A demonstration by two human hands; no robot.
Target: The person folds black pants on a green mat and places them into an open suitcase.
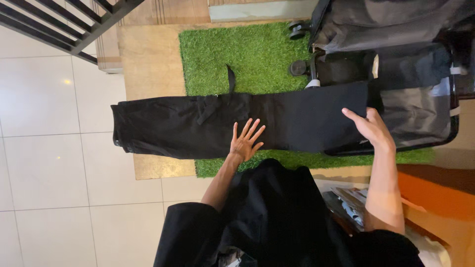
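Observation:
A pair of black trousers, folded lengthwise, lies flat across the green artificial-grass mat. One end reaches over the edge of an open black suitcase. My left hand rests flat on the middle of the trousers, fingers spread. My right hand lies palm down on the trousers' end at the suitcase rim, fingers apart, holding nothing.
The mat sits on a wooden board over white floor tiles. The suitcase wheels point toward the mat. A dark railing crosses the top left. An orange surface and some papers lie at the lower right.

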